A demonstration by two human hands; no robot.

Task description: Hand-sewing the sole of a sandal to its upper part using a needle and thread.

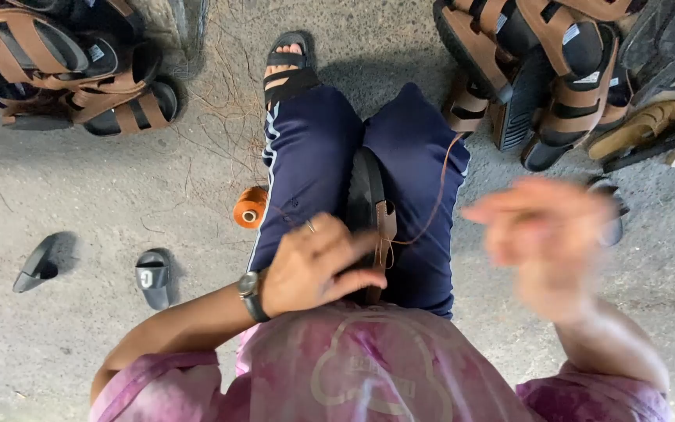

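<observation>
Stitching step, I'd say: left hand [314, 266] pins the sandal [369, 211] between the knees, blurred right hand [544, 234] draws thread [439, 195] taut, grip unclear, wanting another needle pass.

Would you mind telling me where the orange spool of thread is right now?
In the head view, the orange spool of thread lies on the concrete floor, just left of the person's blue-trousered left leg, above the left hand.
</observation>
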